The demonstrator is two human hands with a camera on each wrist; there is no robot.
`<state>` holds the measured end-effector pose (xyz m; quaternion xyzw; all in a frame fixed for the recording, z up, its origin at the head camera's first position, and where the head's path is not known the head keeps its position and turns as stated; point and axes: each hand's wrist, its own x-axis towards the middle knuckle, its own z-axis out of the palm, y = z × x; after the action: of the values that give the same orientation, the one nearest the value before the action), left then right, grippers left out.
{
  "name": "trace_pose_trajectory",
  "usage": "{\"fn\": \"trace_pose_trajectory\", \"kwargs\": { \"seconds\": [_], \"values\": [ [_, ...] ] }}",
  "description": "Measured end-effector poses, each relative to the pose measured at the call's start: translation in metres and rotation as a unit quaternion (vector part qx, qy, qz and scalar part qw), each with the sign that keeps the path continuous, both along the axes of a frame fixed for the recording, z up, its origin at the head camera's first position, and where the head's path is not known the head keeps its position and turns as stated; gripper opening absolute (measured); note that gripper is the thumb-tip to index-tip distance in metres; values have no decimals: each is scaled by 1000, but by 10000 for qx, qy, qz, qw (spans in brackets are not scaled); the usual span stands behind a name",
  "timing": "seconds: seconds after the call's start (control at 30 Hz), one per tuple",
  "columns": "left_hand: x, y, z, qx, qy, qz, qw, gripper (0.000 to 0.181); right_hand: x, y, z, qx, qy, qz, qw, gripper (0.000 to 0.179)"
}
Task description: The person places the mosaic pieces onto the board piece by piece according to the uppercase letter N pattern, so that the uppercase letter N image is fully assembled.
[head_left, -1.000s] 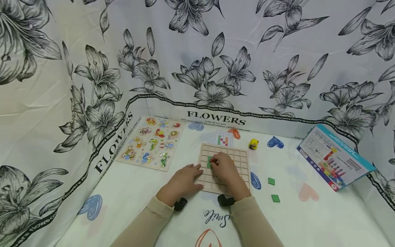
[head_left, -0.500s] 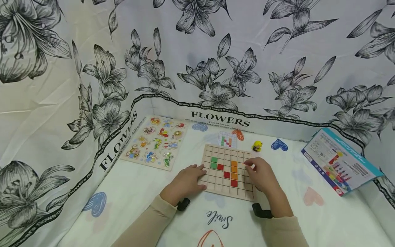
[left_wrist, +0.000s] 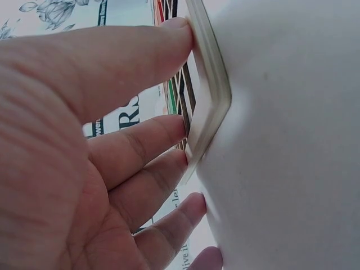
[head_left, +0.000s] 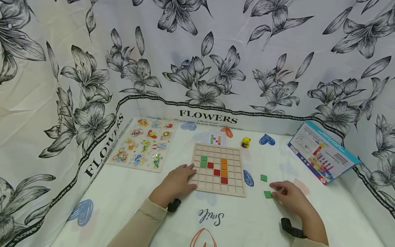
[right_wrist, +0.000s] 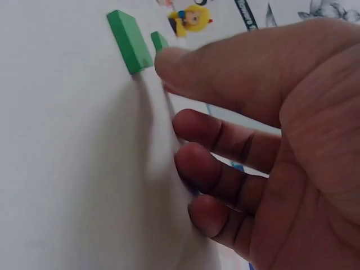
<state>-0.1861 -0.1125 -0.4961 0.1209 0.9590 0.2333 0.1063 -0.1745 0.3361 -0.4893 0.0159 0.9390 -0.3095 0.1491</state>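
Observation:
A square wooden grid board (head_left: 202,180) lies in the middle of the table. Set in its cells are green tiles (head_left: 204,158), a diagonal of red tiles (head_left: 217,172) and a column of orange tiles (head_left: 224,166). My left hand (head_left: 172,181) rests at the board's left edge, thumb and fingertips touching the rim in the left wrist view. Right of the board lie two loose green tiles, the farther tile (head_left: 263,178) and the nearer tile (head_left: 267,194). My right hand (head_left: 291,197) is at the nearer one, its thumb tip overlapping that tile's edge, fingers loosely bent.
A printed pattern card (head_left: 216,137) lies behind the board. Beyond the board's right corner stands a small yellow toy duck (head_left: 245,142). An insect picture puzzle (head_left: 140,145) lies at the left, and a colourful box (head_left: 321,152) leans at the right.
My right hand has left the green tiles on the board and moved right, down to the loose green tiles. The left hand stays at the board's edge. The head view shifts slightly.

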Motion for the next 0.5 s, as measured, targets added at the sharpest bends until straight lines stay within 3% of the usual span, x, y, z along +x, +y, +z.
{"fn": "trace_pose_trajectory", "kwargs": {
  "seconds": [0.2,0.5],
  "values": [
    [1,-1,2,35,-7,22,10000,65,2,-11,-6,-270,142,150,9994,33],
    [2,2,2,81,28,40,10000,64,3,-16,-8,-161,221,115,9996,24]
  ]
}}
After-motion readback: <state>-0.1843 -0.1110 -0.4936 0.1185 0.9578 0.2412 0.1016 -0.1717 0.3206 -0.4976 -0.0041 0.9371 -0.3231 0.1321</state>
